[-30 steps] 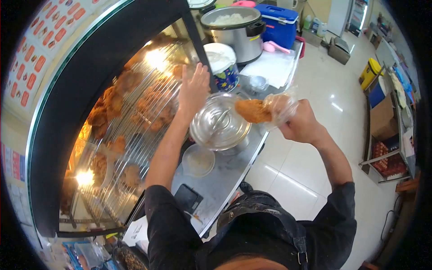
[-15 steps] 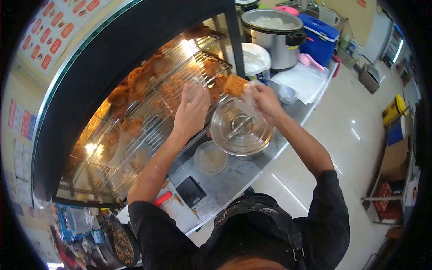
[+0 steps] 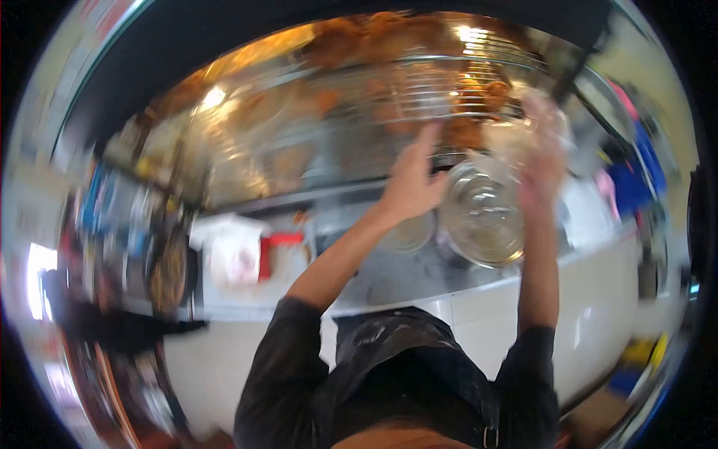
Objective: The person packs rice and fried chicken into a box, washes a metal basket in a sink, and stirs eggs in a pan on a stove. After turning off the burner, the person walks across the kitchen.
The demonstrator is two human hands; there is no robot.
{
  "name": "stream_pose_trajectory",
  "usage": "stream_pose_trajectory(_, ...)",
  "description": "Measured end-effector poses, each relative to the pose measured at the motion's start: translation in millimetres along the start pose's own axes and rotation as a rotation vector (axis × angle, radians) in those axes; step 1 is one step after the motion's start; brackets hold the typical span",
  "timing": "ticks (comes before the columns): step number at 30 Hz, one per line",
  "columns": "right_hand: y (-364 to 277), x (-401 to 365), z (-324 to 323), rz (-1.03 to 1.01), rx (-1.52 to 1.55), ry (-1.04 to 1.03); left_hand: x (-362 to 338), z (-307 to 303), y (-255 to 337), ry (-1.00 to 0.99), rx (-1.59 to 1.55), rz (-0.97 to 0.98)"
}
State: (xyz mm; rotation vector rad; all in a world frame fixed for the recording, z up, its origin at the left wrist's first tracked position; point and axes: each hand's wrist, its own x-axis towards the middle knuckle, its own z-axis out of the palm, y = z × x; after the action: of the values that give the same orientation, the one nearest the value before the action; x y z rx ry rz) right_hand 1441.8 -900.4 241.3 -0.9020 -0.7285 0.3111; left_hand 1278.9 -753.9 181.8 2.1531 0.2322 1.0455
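Note:
My left hand (image 3: 413, 182) is in front of the rack, empty, thumb apart from its stretched fingers. My right hand (image 3: 542, 168) is raised above the right side of the steel bowl (image 3: 482, 251), and motion smears its fingers. Clear plastic film (image 3: 508, 142) shows around it; I cannot tell whether the fingers grip anything. A piece of orange-brown fried food (image 3: 464, 133) lies near the rack's front edge, between the two hands. Behind it, the wire rack (image 3: 426, 90) in the lit warmer bears more fried pieces. Beside the bowl, partly under my left hand, is a round clear tub (image 3: 410, 233).
On the counter at left stand a white paper packet (image 3: 235, 251) and a red-handled item (image 3: 286, 239). Farther left is a dark pan (image 3: 168, 273) of brown food. A person in dark clothing (image 3: 112, 325) is at the far left. A blue cooler (image 3: 647, 161) stands at right.
My view has swung left, bringing the white packet and another person into sight. The fried piece that my right hand held no longer shows in it. Both hands have shifted right in view.

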Motion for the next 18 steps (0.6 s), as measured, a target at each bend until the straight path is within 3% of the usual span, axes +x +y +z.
stream_pose_trajectory(2,-17,-33,26,-0.022,0.074,0.029,-4,-24,23,-0.112,-0.102,-0.229)
stream_pose_trajectory(4,-29,-63,73,-0.118,-0.084,0.011,-35,-34,14,0.007,-0.381,-0.245)
stream_pose_trajectory(8,18,-106,120,-0.216,-0.361,-0.055,-123,-101,9,0.17,-0.24,-0.414)
stream_pose_trajectory(11,56,-134,155,-0.076,-0.299,-0.311,-228,-188,-33,0.527,-0.108,-0.647)
stream_pose_trajectory(12,63,-135,169,-0.119,-0.378,-0.448,-241,-225,-29,0.51,0.152,-0.632)
stream_pose_trajectory(13,68,-135,184,-0.163,-0.462,-0.581,-257,-258,-31,0.465,0.304,-0.872)
stream_pose_trajectory(14,63,-136,206,-0.108,-0.516,-0.707,-287,-290,-55,0.257,0.687,-0.673)
stream_pose_trajectory(15,60,-135,235,-0.059,-0.568,-0.837,-300,-312,-65,0.07,0.744,-0.772)
stream_pose_trajectory(18,86,-136,331,-0.479,-0.92,-1.163,-333,-334,-117,-0.322,0.886,-0.903)
